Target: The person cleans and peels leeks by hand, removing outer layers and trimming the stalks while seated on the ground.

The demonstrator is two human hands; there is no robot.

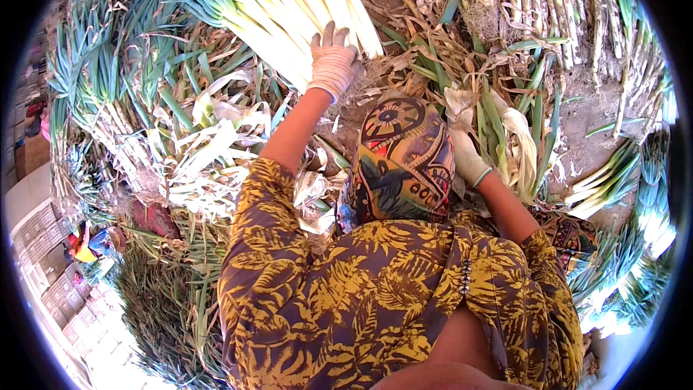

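Note:
My left hand (334,65), in a pale striped work glove, lies on the white lower stalks of a bundle of leeks (281,29). Its fingers are spread over the stalks, and the bundle's green tops point up and left. Lower on the right, my right hand (469,159), gloved in off-white, reaches in among loose stripped leaves (516,137), some green and some dry and pale. Those leaves and the hand's own angle hide its fingers, so I cannot tell whether it grips any. Between my arms is my knee in colourful patterned cloth (404,152).
Untrimmed leeks (108,101) are heaped on the left, with more stalks (548,14) at the upper right. White peelings (216,159) cover the ground beside my left arm. A small cleaned bunch (603,180) lies on the right. Another person (90,242) is far left.

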